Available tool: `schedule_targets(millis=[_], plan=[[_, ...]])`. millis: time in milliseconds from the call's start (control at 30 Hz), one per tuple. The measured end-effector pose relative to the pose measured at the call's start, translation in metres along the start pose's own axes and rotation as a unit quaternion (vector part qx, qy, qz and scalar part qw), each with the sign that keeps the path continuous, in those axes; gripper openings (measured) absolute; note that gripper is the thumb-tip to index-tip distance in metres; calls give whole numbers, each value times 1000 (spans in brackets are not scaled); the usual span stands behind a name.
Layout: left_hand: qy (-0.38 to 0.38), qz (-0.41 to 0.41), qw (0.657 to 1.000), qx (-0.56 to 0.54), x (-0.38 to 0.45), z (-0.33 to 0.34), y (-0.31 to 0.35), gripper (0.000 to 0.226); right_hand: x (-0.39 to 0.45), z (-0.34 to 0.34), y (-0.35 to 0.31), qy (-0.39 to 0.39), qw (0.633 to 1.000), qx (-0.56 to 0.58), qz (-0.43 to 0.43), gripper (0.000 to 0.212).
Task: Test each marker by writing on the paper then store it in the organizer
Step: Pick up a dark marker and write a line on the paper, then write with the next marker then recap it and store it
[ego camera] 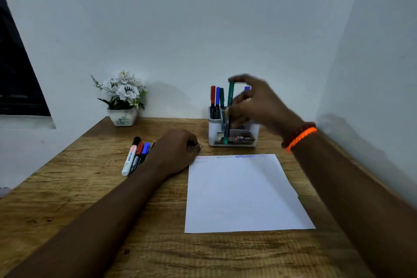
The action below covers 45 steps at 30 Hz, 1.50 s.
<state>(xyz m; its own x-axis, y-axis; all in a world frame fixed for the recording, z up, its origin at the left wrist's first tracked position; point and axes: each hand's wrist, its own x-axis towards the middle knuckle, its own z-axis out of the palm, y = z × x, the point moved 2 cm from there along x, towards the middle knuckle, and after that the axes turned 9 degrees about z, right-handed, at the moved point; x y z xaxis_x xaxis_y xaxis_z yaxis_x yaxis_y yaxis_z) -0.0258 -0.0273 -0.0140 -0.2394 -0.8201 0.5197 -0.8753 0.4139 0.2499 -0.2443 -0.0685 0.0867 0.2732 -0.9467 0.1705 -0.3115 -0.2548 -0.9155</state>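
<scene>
Right hand (250,101) is pinching a teal-green marker (230,106) up near its top end, fingers curled round it, a bit motion-blurred so can't tell the exact finger placement. Marker's long axis is pretty much vertical, lower end dipping into the white organizer (233,130) directly below the grip, so imo the move is basically straight down and let go. Whether the tip is already bottomed out in a compartment, can't tell. Organizer sits at the back of the desk (112,198), just beyond the far edge of the paper (243,194), and already has red, blue and green markers (217,99) standing in its back-left slot.

Right arm reaches fwd over the paper's right side, wrist raised, orange bracelet (301,136) on it. Left hand (178,149) is loosely fisted, holding nothing afaict, resting on the desk at the paper's top-left corner. It's the nearer one to the untested markers (135,156) lying just left of it, pointing roughly away from the person. Scribbles (244,156) run along the paper's top edge.
</scene>
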Motion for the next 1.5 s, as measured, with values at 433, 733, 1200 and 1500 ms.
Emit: schedule_targets(millis=[433,733,1200,1500], plan=[[20,-13,1000,11,2,0,-9,21,113,-17,-14,197,944,-243,-103,46],[15,-7,1000,12,3,0,-10,21,122,5,24,140,933,-317,-95,47],[8,-31,999,12,3,-4,-9,22,83,8,20,142,940,-291,-109,58],[102,-171,977,75,-8,-25,-33,15,-42,55,34,-13,946,-305,-110,14]])
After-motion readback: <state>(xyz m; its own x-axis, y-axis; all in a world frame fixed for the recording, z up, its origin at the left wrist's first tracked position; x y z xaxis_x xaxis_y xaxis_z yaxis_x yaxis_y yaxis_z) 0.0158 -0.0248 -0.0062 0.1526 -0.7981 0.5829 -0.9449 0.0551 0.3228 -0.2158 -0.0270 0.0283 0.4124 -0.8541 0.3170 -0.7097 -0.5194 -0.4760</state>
